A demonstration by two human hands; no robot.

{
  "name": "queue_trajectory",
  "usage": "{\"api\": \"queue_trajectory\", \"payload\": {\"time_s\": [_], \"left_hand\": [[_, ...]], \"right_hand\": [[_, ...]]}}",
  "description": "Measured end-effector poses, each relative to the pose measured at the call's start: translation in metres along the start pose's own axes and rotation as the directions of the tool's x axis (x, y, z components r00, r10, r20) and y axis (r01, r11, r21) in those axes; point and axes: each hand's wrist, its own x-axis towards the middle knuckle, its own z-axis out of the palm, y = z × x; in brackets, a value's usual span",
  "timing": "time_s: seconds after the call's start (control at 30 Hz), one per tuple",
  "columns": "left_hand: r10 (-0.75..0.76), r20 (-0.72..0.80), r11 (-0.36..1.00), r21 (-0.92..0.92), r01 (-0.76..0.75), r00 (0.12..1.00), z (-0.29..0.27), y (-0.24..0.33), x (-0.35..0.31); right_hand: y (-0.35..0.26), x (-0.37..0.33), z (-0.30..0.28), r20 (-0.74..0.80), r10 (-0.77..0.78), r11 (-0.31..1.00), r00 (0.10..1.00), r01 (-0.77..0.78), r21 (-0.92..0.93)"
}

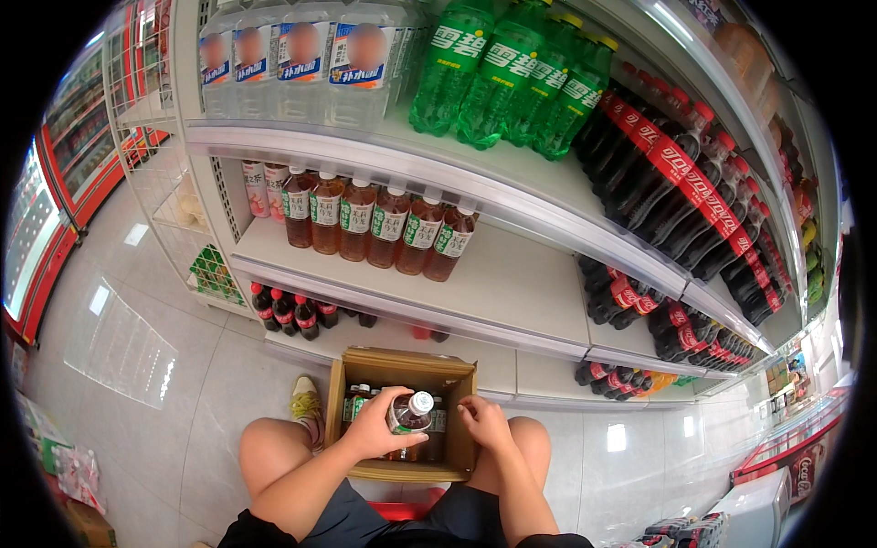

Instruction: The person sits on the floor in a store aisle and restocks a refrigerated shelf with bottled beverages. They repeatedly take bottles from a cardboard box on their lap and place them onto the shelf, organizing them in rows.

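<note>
My left hand [376,427] is wrapped round a bottle of brown tea [409,416] with a white cap and a green-and-white label. The bottle is tilted, its cap toward the upper right, over an open cardboard box [402,471] between my knees. Inside the box stand several more tea bottles [356,398], partly covered by my hand. At the box's right edge is my right hand [486,422], its fingers curled together; whether anything is between them is hidden. Matching tea bottles [353,219] stand in a row on the middle shelf ahead.
Clear drink bottles [301,68] and green soda bottles [512,82] fill the upper shelf [384,137], which overhangs the middle one. Dark cola bottles [676,173] crowd the right; small colas [283,310] stand low left. A wire rack [146,137] borders the shelf's left end.
</note>
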Motion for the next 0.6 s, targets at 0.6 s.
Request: {"api": "queue_trajectory", "payload": {"time_s": [0.6], "left_hand": [[-0.004,0.012,1.000,-0.027,0.004,1.000,-0.0003,-0.0001,-0.0008]], "right_hand": [[-0.0005,-0.0001,0.0002,0.024,0.023,1.000,0.999,-0.023,-0.020]]}}
